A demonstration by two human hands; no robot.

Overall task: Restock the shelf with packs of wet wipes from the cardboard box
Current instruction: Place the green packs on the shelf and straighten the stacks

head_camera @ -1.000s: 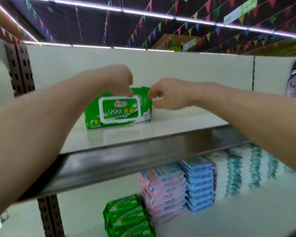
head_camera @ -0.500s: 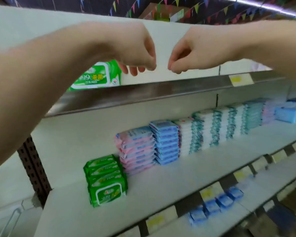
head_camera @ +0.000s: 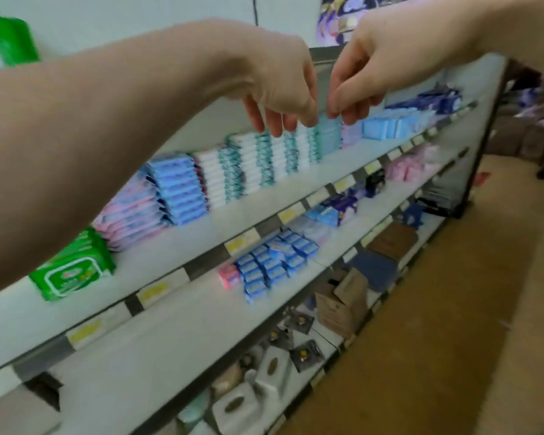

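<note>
A green pack of wet wipes (head_camera: 4, 42) stands on the top shelf at the far upper left, partly cut off by the frame edge. My left hand (head_camera: 280, 86) and my right hand (head_camera: 361, 76) hang in the air in front of the shelves, fingers loosely curled and pointing down, holding nothing. The two hands almost touch each other. A stack of green wet wipe packs (head_camera: 73, 265) lies on the shelf (head_camera: 176, 246) below. An open cardboard box (head_camera: 343, 299) sits low on the bottom shelf level.
Stacks of pink (head_camera: 129, 211), blue (head_camera: 179, 186) and white-teal packs (head_camera: 252, 164) fill the second shelf. Small blue packs (head_camera: 274, 262) lie one shelf lower. Tissue boxes (head_camera: 264, 378) sit at the bottom. The brown aisle floor (head_camera: 437, 340) runs along the right.
Both hands let go of the green pack on the top shelf and drew back. The view has swung down and to the right along the aisle.
</note>
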